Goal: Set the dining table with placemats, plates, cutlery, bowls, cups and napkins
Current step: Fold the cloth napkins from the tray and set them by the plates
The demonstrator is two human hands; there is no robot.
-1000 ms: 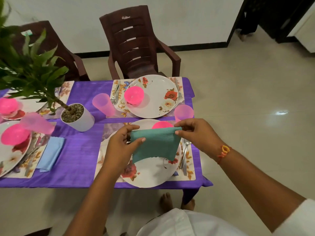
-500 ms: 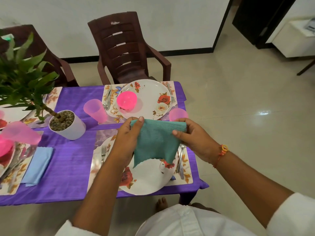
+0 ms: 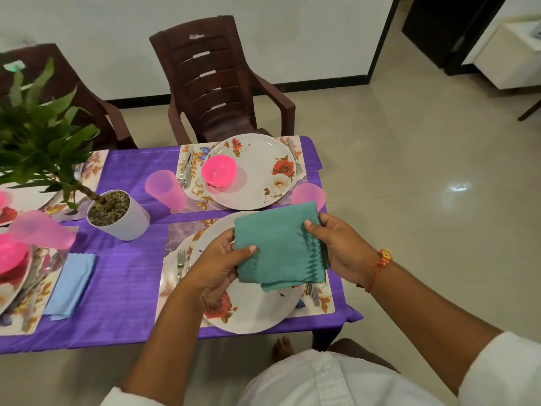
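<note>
Folded teal ribbed cloth napkin (image 3: 281,247) covers centre of near white floral round plate (image 3: 248,312). Fingers of left hand (image 3: 216,268) and right hand (image 3: 342,250) hidden under cloth; only thumbs on top. Steel cutlery (image 3: 313,292) right of plate: only lower ends show, type unclear. Translucent pink plastic cup (image 3: 308,193) partly hidden behind napkin's far edge. Left frame edge crops bright pink plastic bowl (image 3: 11,256), second floral plate (image 3: 8,291) under it, green potted plant (image 3: 38,142). Leaning pink tumbler (image 3: 41,234) blurred.

potted plant (image 3: 123,218) on purple tablecloth (image 3: 126,276), left | brown chair (image 3: 210,83) at far side | second brown chair (image 3: 90,106) far left | white cabinet (image 3: 509,60) top right
</note>
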